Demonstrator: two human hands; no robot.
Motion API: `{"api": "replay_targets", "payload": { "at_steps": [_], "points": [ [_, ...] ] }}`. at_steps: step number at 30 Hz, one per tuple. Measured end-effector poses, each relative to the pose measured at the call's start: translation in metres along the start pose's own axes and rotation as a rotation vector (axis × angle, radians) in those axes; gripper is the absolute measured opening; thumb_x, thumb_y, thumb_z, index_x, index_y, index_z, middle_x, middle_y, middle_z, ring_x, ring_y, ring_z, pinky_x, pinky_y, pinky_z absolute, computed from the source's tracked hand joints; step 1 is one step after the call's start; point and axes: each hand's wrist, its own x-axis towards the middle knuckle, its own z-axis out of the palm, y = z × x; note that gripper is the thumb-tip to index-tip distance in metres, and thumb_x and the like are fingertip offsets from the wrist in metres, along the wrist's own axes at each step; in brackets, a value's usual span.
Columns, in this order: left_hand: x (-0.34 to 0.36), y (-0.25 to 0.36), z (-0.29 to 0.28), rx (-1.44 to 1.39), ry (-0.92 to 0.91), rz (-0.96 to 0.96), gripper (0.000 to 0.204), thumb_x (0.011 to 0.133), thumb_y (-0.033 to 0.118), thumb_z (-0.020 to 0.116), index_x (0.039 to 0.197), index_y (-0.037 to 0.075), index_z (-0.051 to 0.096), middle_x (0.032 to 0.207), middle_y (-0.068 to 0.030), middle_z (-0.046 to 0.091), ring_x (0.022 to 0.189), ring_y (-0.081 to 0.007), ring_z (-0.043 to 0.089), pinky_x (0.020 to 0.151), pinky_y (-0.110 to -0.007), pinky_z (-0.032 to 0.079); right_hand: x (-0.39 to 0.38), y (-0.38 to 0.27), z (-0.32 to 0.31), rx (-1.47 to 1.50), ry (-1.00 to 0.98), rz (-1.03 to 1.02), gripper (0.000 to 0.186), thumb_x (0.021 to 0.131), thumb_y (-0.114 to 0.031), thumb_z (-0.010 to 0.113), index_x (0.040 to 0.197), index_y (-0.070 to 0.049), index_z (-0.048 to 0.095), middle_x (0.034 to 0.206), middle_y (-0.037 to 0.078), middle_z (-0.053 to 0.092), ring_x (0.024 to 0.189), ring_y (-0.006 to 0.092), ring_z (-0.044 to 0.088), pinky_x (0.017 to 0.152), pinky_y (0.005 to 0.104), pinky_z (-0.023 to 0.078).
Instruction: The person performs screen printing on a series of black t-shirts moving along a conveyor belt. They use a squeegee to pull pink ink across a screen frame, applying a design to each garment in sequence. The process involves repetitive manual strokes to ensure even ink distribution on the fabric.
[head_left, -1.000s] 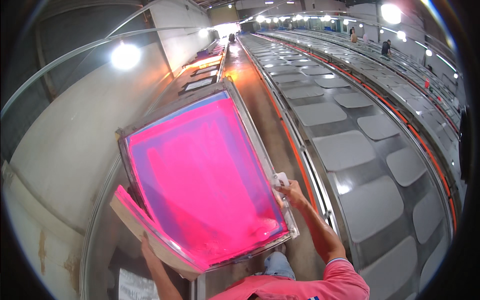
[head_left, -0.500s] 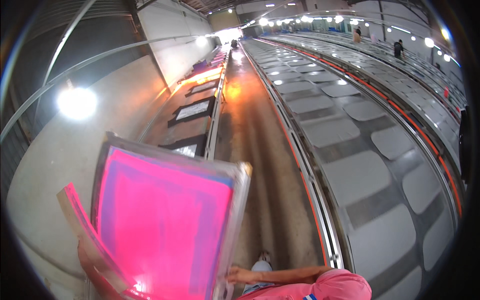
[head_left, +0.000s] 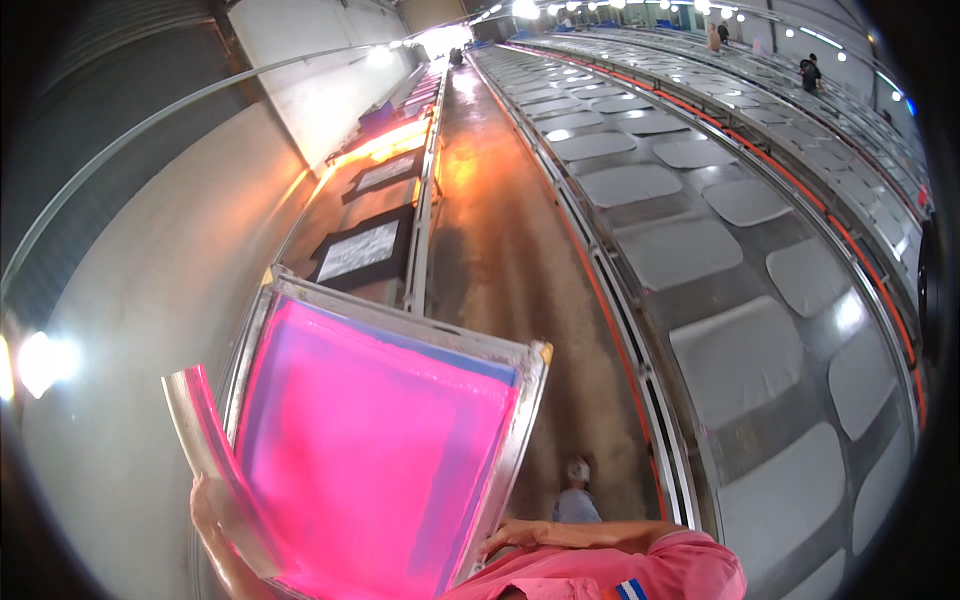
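A screen-printing frame [head_left: 370, 430] with metal edges and a mesh coated in bright pink ink, blue-violet near its borders, fills the lower middle, held close to my body. My right hand [head_left: 508, 534] grips its right edge low down, beside my pink shirt. Along the frame's left side, my left hand [head_left: 205, 505] holds a long squeegee [head_left: 188, 410] with a pale body and pink-inked blade. The squeegee's lower end overlaps the mesh. Some of my fingers are hidden behind these things.
A narrow aisle [head_left: 500, 280] runs ahead between rails. Left stands a table [head_left: 320, 215] bearing dark garments [head_left: 362, 250] with pale prints, under a glowing orange heater [head_left: 385, 135]. Right are long tables with grey rounded mats [head_left: 735, 360] and orange-red edging. Distant people [head_left: 810, 75] stand among them.
Over the last second the frame has swung down and toward me, uncovering the aisle and the left table's garments. The squeegee has shifted with it, and a foot now shows on the aisle floor.
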Motion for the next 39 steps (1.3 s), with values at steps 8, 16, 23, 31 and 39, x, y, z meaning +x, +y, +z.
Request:
{"api": "replay_targets", "payload": {
  "at_steps": [8, 16, 23, 31, 39],
  "points": [
    [0.118, -0.006, 0.267, 0.019, 0.049, -0.049, 0.071, 0.101, 0.055, 0.051, 0.147, 0.002, 0.046, 0.139, -0.0126, 0.056, 0.125, -0.0287, 0.055, 0.105, -0.042, 0.045, 0.071, -0.211, -0.251, -0.119, -0.035, -0.082, 0.049, 0.087, -0.018, 0.079, 0.13, -0.002, 0.063, 0.119, 0.011, 0.069, 0.106, 0.0218, 0.065, 0.092, 0.0353, 0.052],
    [0.246, 0.022, 0.467, 0.024, 0.119, -0.046, 0.071, 0.1, 0.055, 0.051, 0.147, 0.002, 0.045, 0.139, -0.0127, 0.055, 0.126, -0.0287, 0.054, 0.106, -0.042, 0.045, 0.118, -0.471, -0.519, -0.427, -0.275, -0.01, 0.062, 0.085, -0.023, 0.075, 0.138, 0.001, 0.055, 0.126, 0.013, 0.068, 0.114, 0.0193, 0.062, 0.095, 0.0332, 0.05],
    [0.44, 0.11, 0.637, 0.081, 0.13, 0.0, 0.071, 0.1, 0.055, 0.051, 0.147, 0.002, 0.045, 0.14, -0.0128, 0.055, 0.126, -0.0288, 0.054, 0.106, -0.042, 0.044, 0.138, -0.538, -0.811, -0.951, 1.042, 0.25, 0.043, 0.083, -0.041, 0.068, 0.104, -0.004, 0.073, 0.107, 0.021, 0.071, 0.102, 0.0434, 0.066, 0.086, 0.0505, 0.053],
    [0.614, 0.152, 0.876, 0.091, 0.109, -0.009, 0.071, 0.1, 0.055, 0.051, 0.148, 0.002, 0.045, 0.14, -0.0129, 0.054, 0.126, -0.0289, 0.054, 0.106, -0.042, 0.044, 0.145, -0.518, -0.949, 0.105, 0.974, 0.202, 0.064, 0.089, -0.059, 0.065, 0.129, -0.009, 0.062, 0.115, 0.014, 0.069, 0.112, 0.0299, 0.064, 0.089, 0.0463, 0.052],
    [0.753, 0.157, 1.081, 0.101, 0.168, -0.05, 0.071, 0.1, 0.054, 0.051, 0.148, 0.002, 0.045, 0.141, -0.0131, 0.054, 0.127, -0.0289, 0.053, 0.107, -0.042, 0.043, 0.192, -0.745, -1.216, 0.157, 1.212, 0.173, 0.051, 0.09, -0.055, 0.066, 0.087, -0.004, 0.068, 0.084, 0.011, 0.069, 0.075, 0.0226, 0.066, 0.067, 0.0401, 0.054]
  ]
}}
